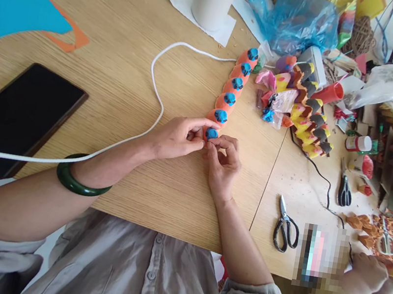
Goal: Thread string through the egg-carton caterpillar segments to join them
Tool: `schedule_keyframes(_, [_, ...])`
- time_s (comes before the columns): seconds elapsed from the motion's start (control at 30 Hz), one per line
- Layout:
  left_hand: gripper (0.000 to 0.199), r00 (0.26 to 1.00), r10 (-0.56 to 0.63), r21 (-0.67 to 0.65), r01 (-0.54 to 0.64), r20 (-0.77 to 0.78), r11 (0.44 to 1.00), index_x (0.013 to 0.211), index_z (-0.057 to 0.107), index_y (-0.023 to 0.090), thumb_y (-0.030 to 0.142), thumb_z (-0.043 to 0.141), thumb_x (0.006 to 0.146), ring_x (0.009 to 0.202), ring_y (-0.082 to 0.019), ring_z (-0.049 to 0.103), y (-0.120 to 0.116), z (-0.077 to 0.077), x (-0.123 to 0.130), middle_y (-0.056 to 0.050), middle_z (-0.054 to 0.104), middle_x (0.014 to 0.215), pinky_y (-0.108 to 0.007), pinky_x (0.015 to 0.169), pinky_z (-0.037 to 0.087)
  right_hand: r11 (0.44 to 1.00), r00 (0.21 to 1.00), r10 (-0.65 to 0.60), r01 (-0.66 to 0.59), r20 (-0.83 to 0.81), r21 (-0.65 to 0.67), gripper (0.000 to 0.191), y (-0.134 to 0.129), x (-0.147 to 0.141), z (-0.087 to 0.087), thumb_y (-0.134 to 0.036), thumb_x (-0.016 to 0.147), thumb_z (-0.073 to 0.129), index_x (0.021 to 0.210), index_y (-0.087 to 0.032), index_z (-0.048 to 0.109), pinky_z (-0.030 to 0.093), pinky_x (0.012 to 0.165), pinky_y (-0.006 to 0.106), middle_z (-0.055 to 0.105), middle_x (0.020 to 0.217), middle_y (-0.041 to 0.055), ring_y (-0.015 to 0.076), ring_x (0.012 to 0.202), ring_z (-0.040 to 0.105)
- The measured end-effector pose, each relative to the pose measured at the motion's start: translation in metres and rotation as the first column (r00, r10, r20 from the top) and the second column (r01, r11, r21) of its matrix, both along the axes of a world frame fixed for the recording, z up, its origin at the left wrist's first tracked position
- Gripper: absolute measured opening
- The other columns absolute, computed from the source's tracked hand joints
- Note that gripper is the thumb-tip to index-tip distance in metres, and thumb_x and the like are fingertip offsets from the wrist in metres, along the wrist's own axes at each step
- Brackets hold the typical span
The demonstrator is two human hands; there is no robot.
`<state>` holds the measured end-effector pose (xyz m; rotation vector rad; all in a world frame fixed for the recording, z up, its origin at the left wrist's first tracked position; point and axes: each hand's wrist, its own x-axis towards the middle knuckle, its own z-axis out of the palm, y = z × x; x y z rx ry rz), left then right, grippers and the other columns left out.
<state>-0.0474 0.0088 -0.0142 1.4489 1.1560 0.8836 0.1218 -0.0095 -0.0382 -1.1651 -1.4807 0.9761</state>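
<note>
A line of several orange rounded pieces, each topped with a blue lump bearing dark marks, runs away from me across the wooden table. At the near end is one orange piece with a blue lump [211, 133]. My left hand [175, 138] grips this piece from the left, with the index finger along its far side and the thumb at its near side. On its right side my right hand [224, 164] is closed in a pinch, fingertips against the blue lump's edge. Whatever lies between those fingertips is too small to make out. A green bangle [82, 183] circles my left forearm.
A white cable [158, 91] crosses my left forearm. A dark tablet [22, 114] and blue sheet [23, 15] lie left. Scissors [285, 225], painted yellow-black cups [309, 130] and a blue bag [294, 23] are right. A co-worker's hand [368, 273] is at far right.
</note>
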Motion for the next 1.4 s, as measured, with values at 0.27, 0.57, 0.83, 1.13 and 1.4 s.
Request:
schedule_keyframes(0.27, [0.051,1.0,-0.007,0.011,0.007,-0.013,1.0,0.131,0.07,0.012,0.021,0.06,0.082,0.065,-0.011,0.051,-0.0001,-0.0012,0.0,0.003,0.055,0.072,-0.022,0.062,0.043,0.999,0.999,-0.027,0.026,-0.023,-0.026,0.005,0.0004,-0.002,0.0015,-0.03,0.093,0.07,0.092,-0.025,0.069,0.054,0.059,0.025,0.059,0.101,0.0015,0.012,0.08,0.06])
schedule_keyframes(0.57, [0.049,0.999,-0.008,0.026,0.009,-0.038,1.0,0.13,0.07,0.013,0.021,0.06,0.083,0.063,-0.011,0.051,-0.0002,0.0005,-0.0005,0.003,0.054,0.071,-0.024,0.062,0.042,0.994,0.998,-0.044,0.038,-0.054,-0.105,0.012,0.0005,-0.0033,-0.0003,-0.035,0.094,0.069,0.097,-0.026,0.062,0.055,0.061,0.025,0.06,0.094,0.0002,0.0115,0.078,0.062])
schedule_keyframes(0.83, [0.046,0.999,-0.013,0.019,0.014,-0.045,1.0,0.13,0.071,0.014,0.025,0.064,0.085,0.064,-0.011,0.049,0.0011,-0.0011,-0.0021,0.003,0.053,0.071,-0.024,0.062,0.04,0.995,0.995,-0.02,0.011,-0.094,-0.095,0.013,0.0021,-0.0036,0.001,-0.034,0.093,0.07,0.094,-0.025,0.061,0.056,0.059,0.023,0.061,0.09,-0.0015,0.01,0.073,0.06])
schedule_keyframes(1.13, [0.04,0.998,-0.024,0.025,0.026,-0.057,0.999,0.125,0.072,0.015,0.025,0.062,0.088,0.064,-0.012,0.05,0.0029,0.0001,-0.0046,0.003,0.052,0.07,-0.025,0.062,0.039,0.993,0.99,0.001,-0.017,-0.14,-0.115,0.017,0.0015,-0.0014,0.0002,-0.043,0.096,0.066,0.099,-0.026,0.063,0.062,0.062,0.024,0.062,0.097,0.0007,0.0112,0.079,0.064])
schedule_keyframes(1.4, [0.036,1.0,-0.014,0.028,0.014,-0.019,1.0,0.119,0.074,0.016,0.025,0.065,0.086,0.065,-0.012,0.052,0.0028,0.0004,-0.0044,0.002,0.058,0.07,-0.024,0.062,0.042,0.993,0.993,0.008,-0.021,-0.115,-0.114,0.016,0.0013,0.0004,-0.0026,-0.043,0.098,0.063,0.101,-0.027,0.06,0.06,0.061,0.023,0.063,0.098,0.0006,0.0107,0.079,0.065])
